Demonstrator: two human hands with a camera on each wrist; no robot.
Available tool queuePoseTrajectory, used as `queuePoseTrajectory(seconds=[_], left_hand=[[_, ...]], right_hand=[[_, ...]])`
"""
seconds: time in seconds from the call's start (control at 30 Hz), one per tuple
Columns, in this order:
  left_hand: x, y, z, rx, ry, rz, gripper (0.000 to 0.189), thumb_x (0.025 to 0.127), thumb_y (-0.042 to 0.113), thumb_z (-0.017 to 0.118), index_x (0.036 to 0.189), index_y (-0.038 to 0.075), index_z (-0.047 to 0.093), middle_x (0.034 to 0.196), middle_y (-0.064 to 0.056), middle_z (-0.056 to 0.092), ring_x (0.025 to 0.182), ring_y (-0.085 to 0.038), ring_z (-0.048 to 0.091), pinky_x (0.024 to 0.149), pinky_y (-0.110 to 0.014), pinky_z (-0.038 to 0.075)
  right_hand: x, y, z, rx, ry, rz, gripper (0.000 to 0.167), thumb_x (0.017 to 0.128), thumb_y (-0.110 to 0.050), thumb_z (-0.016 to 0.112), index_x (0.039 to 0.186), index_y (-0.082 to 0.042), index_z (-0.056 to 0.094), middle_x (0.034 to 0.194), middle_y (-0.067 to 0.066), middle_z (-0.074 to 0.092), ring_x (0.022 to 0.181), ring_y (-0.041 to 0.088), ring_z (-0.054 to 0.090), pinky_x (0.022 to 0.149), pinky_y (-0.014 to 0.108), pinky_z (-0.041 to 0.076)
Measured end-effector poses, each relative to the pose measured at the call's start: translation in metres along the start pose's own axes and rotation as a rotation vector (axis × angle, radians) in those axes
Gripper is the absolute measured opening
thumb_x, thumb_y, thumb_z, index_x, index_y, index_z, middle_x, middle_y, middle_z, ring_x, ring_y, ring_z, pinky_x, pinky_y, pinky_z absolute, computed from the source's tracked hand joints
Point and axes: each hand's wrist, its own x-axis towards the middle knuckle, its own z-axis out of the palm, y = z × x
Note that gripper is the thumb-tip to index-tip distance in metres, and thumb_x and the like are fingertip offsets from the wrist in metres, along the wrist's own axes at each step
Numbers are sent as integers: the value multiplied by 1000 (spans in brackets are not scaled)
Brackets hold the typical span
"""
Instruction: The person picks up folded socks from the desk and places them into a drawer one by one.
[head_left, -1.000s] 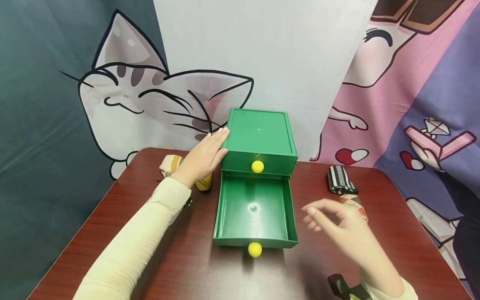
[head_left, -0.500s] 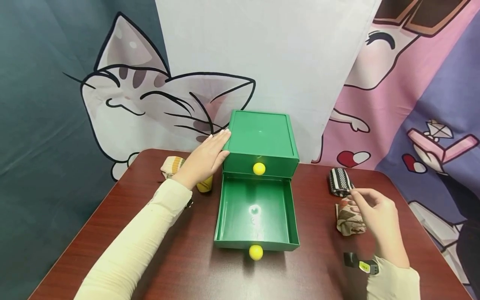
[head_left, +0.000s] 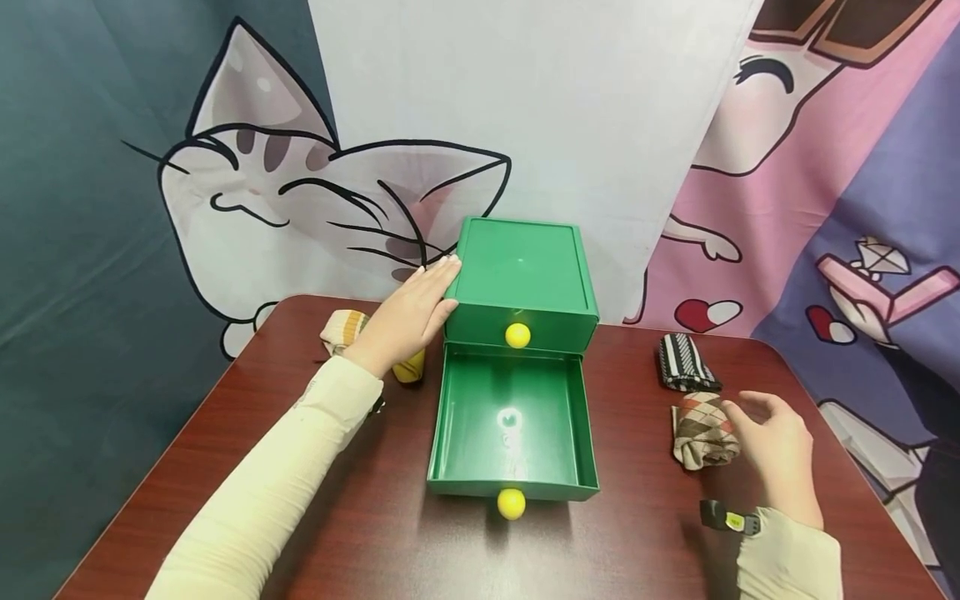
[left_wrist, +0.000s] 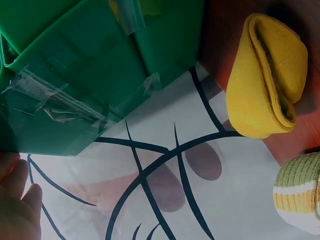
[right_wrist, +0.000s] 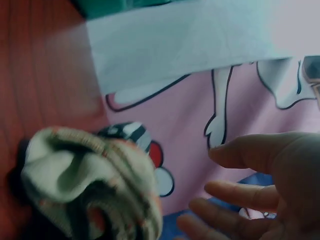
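Note:
My left hand rests with straight fingers against the upper left edge of a green two-drawer box. The box's lower drawer is pulled out, and its upper drawer is closed. My right hand is just right of a rolled argyle sock. In the right wrist view, its thumb and fingers are spread and hold nothing, apart from the sock. Behind that sock lies a black-and-white striped sock. Left of the box, a folded yellow sock and a cream, orange and green striped sock are partly hidden by my left hand in the head view.
Yellow round knobs stick out from the drawer fronts. The brown wooden table ends at a printed cloth backdrop. Strips of clear tape are stuck on the box's side.
My right hand has moved right, from beside the pulled-out drawer to the argyle sock, and shifted slightly farther right and down since. My left hand stays in place.

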Motion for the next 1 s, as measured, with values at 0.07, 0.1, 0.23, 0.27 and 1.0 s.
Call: queuePoseTrajectory(seconds=[0.07,0.1,0.23,0.27,1.0], left_hand=[[0,0,0,3,-3,-1,56,109,23,47,157,-3,31,162,-17,32,152,-30,27,126,-43,17],[0,0,0,2,-5,-4,56,109,23,47,157,-3,31,162,-17,32,152,-29,27,126,-43,17],[0,0,1,-2,-9,-10,56,110,24,45,157,-3,31,163,-16,31,152,-29,26,126,-42,15],[-1,-1,1,-3,-9,-11,56,110,24,45,157,-3,30,163,-16,31,152,-29,26,126,-41,15],[1,0,1,-2,-6,-13,56,110,23,45,157,-3,31,163,-16,32,152,-30,27,126,-40,14]], right_hand=[[4,7,1,-21,-71,29,59,101,-37,57,136,10,53,134,35,55,126,52,49,101,61,41],[6,10,1,-44,-110,46,63,101,-39,55,138,12,49,137,37,51,128,55,45,103,63,40],[13,20,3,-92,-238,98,77,101,-48,52,139,18,42,140,42,43,124,55,49,101,60,45],[14,22,4,-90,-258,103,79,100,-49,52,139,20,41,139,44,43,117,52,56,96,55,51],[9,19,20,69,-304,148,64,93,-54,67,106,9,70,78,1,69,77,13,59,65,26,49]])
